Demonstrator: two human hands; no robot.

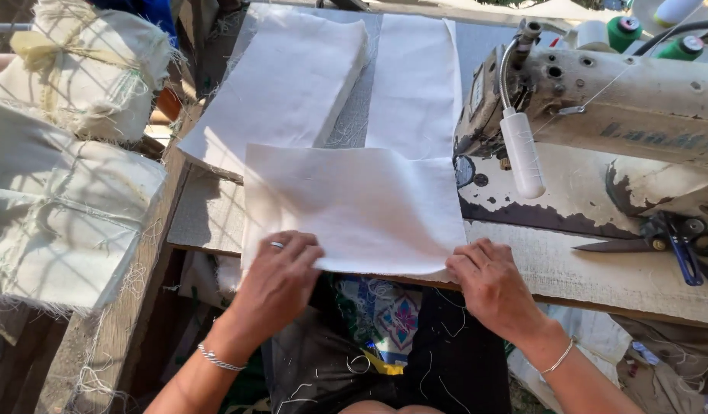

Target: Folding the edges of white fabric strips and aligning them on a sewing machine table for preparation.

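Left hand [281,268] flat, fingers spread, pressing the near-left edge of a white cloth piece [354,207]; not clenched, nothing gripped, ring on one finger, bracelet on the wrist. Right hand [488,280] at the near-right corner of the same piece, fingertips on the edge; cannot tell if it pinches the cloth or only rests on it. Cloth piece lies flat on the worktop [584,268], spanning both hands, near edge hanging just over the worktop's front. Beyond the left hand: a thick stack of white cloth [289,84]. Beyond the right hand: a second, thinner stack [415,77], touching the piece's far edge. Sewing machine [622,115] right of the right hand, worn paint. Scissors [668,245] on the worktop further right. Tied cloth bundles [63,199] well left of the left hand.
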